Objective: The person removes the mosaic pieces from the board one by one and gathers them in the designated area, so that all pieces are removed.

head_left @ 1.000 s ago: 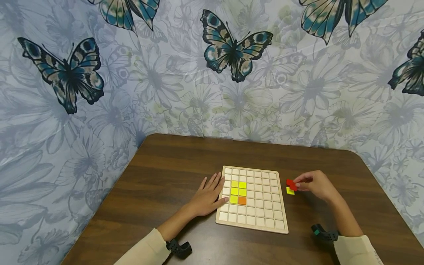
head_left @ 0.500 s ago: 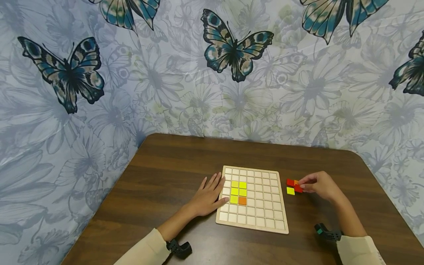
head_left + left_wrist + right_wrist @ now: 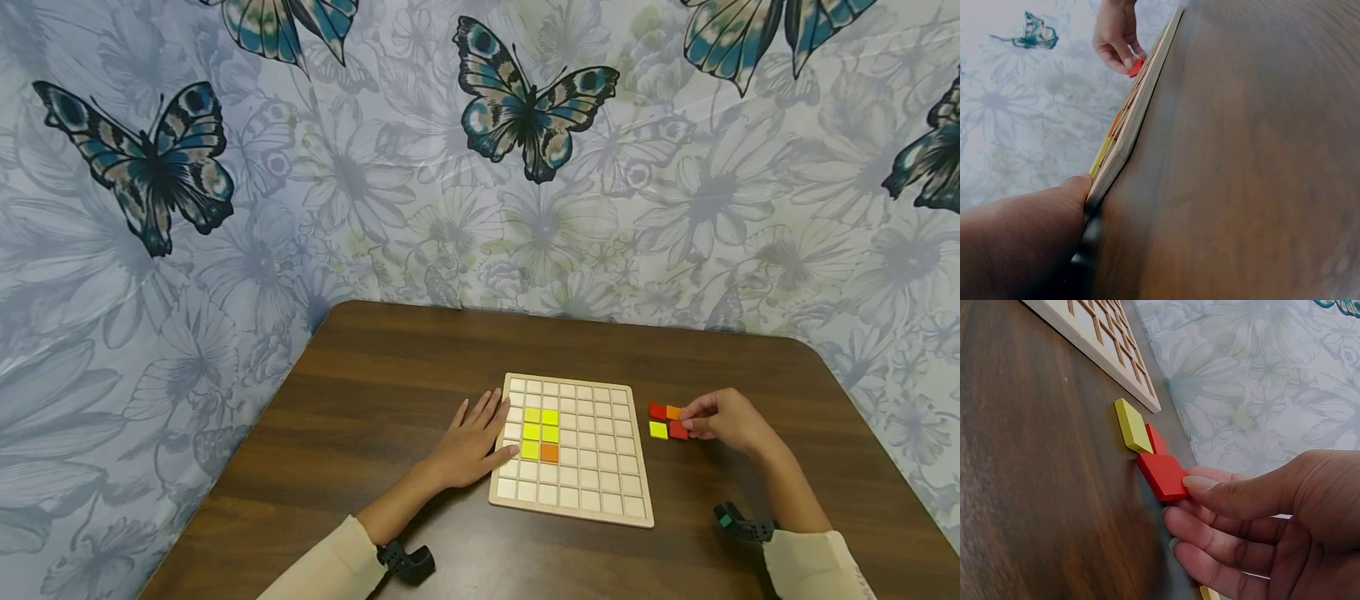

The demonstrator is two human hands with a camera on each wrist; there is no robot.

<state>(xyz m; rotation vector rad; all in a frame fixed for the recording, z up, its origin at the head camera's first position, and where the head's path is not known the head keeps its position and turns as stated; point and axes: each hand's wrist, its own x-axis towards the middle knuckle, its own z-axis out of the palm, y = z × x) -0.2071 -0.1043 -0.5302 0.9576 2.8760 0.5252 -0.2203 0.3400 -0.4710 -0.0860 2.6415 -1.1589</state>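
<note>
My left hand rests with straight, spread fingers on the left edge of a wooden grid board; its thumb lies over the board's rim in the left wrist view. Several yellow tiles and one orange tile sit in the grid among pale squares. Right of the board, my right hand pinches a red tile between thumb and fingers, low over the table. Beside that tile are a yellow tile, a second red tile and an orange tile, which the fingertips partly cover.
The brown wooden table ends at the back against a butterfly-patterned cloth. Black wrist cameras sit on the left wrist and right wrist. A pale tile edge shows below the right hand in its wrist view.
The red tile has shifted right and slightly down with my right hand, away from overlapping the other tiles, so the second red tile and orange tile show. My left hand stays put.
</note>
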